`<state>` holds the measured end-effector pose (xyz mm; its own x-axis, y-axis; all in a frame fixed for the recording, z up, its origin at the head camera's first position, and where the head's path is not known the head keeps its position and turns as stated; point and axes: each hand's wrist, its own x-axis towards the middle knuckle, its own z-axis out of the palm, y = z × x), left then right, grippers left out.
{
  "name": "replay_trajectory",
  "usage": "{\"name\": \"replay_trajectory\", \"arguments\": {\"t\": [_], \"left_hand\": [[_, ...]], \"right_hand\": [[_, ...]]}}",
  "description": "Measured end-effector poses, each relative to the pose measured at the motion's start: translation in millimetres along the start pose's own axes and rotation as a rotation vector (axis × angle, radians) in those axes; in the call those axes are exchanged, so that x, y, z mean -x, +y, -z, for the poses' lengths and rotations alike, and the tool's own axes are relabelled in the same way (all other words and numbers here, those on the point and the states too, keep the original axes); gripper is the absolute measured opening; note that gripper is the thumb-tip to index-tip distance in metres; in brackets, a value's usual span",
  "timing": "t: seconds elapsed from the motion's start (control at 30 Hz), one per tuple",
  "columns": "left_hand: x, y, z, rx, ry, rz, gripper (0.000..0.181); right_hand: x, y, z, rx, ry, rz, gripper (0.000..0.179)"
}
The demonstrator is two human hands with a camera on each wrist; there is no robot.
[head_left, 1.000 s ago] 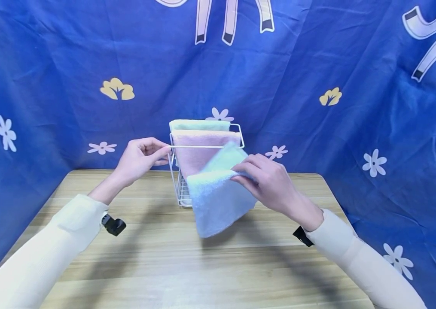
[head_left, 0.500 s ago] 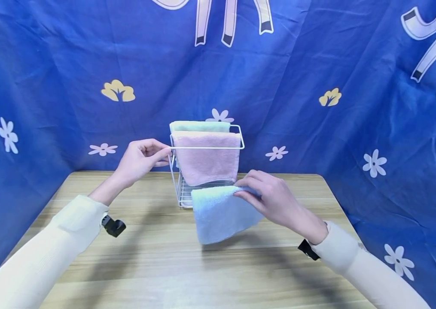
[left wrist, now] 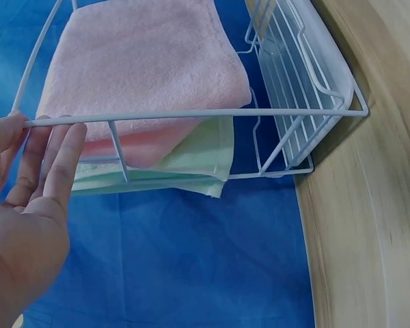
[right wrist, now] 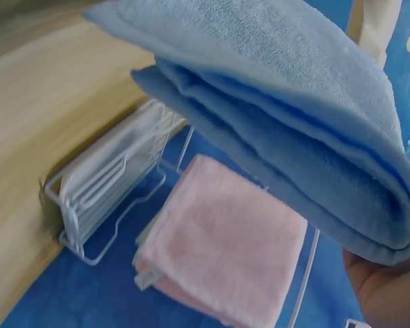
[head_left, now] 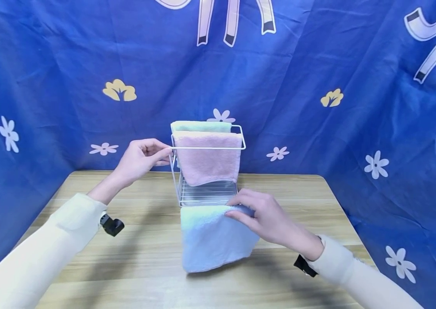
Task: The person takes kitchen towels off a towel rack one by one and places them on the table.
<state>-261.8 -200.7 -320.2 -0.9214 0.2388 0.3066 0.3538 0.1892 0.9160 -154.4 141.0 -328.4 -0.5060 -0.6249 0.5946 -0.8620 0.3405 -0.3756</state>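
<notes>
My left hand (head_left: 143, 158) pinches the upper left corner of a white wire rack (head_left: 210, 148); in the left wrist view its fingers (left wrist: 60, 160) lie against the rail. Over the rack's bars hang a pink towel (head_left: 208, 159) and, behind it, a light green towel (head_left: 201, 126). With thumb and fingers my right hand (head_left: 266, 214) grips a folded light blue towel (head_left: 218, 238) in front of the rack, its lower edge hanging over the table. Seen from the right wrist, several layers of the blue towel (right wrist: 280, 130) fan apart.
The rack's wire base with a pale tray (head_left: 210, 193) stands on a wooden table (head_left: 136, 266). Close behind the table hangs a blue patterned curtain (head_left: 156, 81), which also runs along both sides.
My right hand has drawn the blue towel down and toward me, away from the rack, uncovering the pink towel and the rack's base. My left hand stays on the rack's corner.
</notes>
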Motion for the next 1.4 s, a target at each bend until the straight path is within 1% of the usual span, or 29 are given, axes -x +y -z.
{"name": "replay_trajectory", "arguments": {"t": [0.1,0.27,0.43,0.57,0.77,0.83,1.03,1.13,1.23,1.33,1.4], "left_hand": [[-0.7,-0.5,0.6,-0.017,-0.002,-0.003,0.035],[-0.5,0.5,0.8,-0.039,-0.004,-0.002,0.038],[-0.5,1.8,1.5,-0.053,-0.008,-0.002,0.032],[-0.7,2.3,2.0,-0.056,-0.005,0.000,0.030],[-0.7,3.7,1.3,-0.049,-0.002,0.020,0.026],[0.5,6.6,0.5,-0.046,-0.005,0.022,0.024],[7.1,24.3,-3.4,-0.051,-0.017,0.017,0.022],[8.7,28.2,-4.2,-0.051,-0.016,0.023,0.022],[7.7,26.7,-3.7,-0.052,-0.013,0.027,0.022],[4.2,18.1,-1.8,-0.040,-0.010,0.025,0.024],[1.7,11.3,-0.2,-0.034,-0.009,0.022,0.027]], "right_hand": [[1.3,-5,-6,-0.049,-0.024,-0.010,0.011],[2.2,-10,-17,-0.085,-0.038,0.010,0.009],[2.9,-16,-28,-0.118,-0.049,0.010,0.009],[1.5,-24,-37,-0.168,-0.068,0.001,0.010],[-2.1,-35,-53,-0.209,-0.085,0.033,0.010],[-1.9,-38,-59,-0.227,-0.099,0.029,0.010],[0.9,-43,-75,-0.282,-0.137,-0.005,0.012],[0.5,-46,-81,-0.297,-0.152,-0.004,0.012],[-0.9,-48,-86,-0.317,-0.174,-0.017,0.011],[-2.9,-47,-91,-0.332,-0.194,-0.064,0.011],[-3.6,-44,-95,-0.346,-0.203,-0.109,0.012]]}}
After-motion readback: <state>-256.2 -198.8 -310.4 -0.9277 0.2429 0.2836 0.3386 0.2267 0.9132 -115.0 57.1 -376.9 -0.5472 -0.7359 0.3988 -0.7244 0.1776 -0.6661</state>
